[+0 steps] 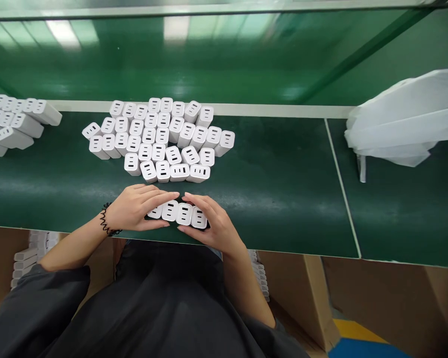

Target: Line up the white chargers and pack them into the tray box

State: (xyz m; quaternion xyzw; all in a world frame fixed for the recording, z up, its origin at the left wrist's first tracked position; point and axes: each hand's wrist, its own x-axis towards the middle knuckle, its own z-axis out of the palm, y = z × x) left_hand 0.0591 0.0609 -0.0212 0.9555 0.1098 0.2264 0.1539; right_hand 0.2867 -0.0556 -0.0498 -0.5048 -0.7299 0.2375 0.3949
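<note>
Head view. Left hand (pixel 134 213) and right hand (pixel 213 227) cup a row of four white adapters (pixel 177 212), fingers closed against its ends, near the front edge of the counter (pixel 283 199). An uneven squeeze could buckle the row and tip one adapter off that edge. The standing cluster (pixel 160 139) lies apart behind.

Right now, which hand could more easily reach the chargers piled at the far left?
Probably the left. The left hand is on that side of the row of chargers both hands clasp; the right hand would have to cross it toward the far-left pile.
</note>
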